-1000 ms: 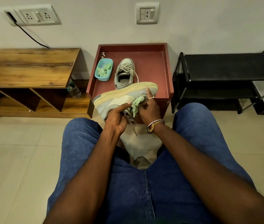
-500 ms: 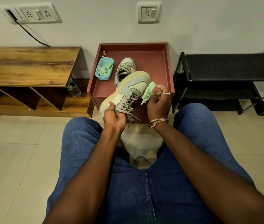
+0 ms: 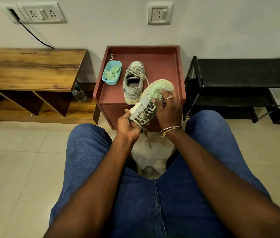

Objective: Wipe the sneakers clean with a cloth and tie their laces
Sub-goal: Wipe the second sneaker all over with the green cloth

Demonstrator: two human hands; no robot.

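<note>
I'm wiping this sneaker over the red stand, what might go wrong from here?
The loose lace dangles below your left hand and may snag or get tugged out. Your left hand grips only the back end of the sneaker while your right hand presses the cloth on its toe, so it might twist free. The other sneaker sits near the front edge of the stand; a bump may knock it off.

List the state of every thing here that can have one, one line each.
held sneaker, raised in the hands, laces untied and dangling.
second sneaker, upright on the red table, laces loose.
cloth, bunched against the held sneaker's toe.
left hand, grips the held sneaker's heel end.
right hand, holds the cloth.
blue tub, on the red table, holding green cloth pieces.
</note>
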